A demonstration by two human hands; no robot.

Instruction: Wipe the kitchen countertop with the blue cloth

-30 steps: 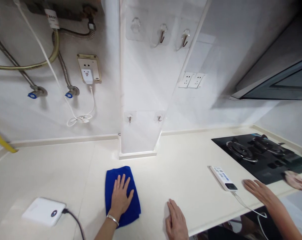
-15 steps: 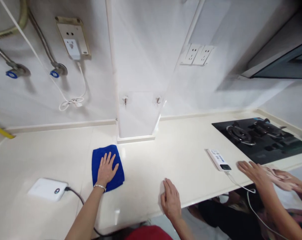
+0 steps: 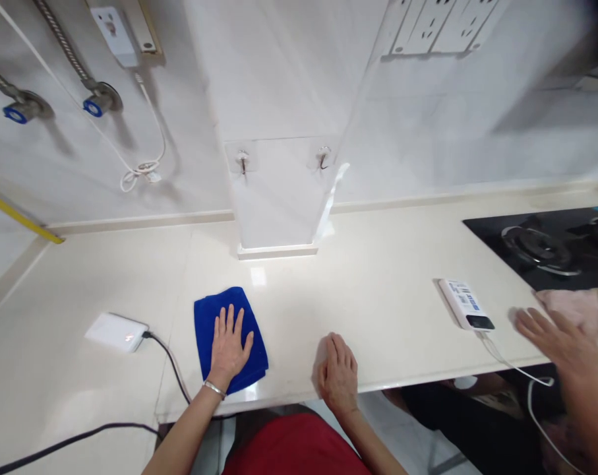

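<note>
The left hand point(image 3: 228, 346) presses flat, fingers spread, on the cloth point(image 3: 229, 336); right hand point(image 3: 339, 375) rests loosely curled, empty. Most of the counter point(image 3: 378, 303) seems left to wipe.

1. The left hand point(image 3: 228, 346) is sliding the blue cloth point(image 3: 229, 336) back toward the near edge of the counter point(image 3: 378, 303), after pushing it away toward the pillar point(image 3: 276, 191) half a second ago.
2. The right hand point(image 3: 339, 373) is curling its fingers under, no longer lying flat.
3. A co-worker's hand point(image 3: 556, 336) is moving away from the power bank point(image 3: 465, 304).
4. The pink cloth point(image 3: 580, 310) is now lying uncovered beside the stove point(image 3: 550, 244).
</note>
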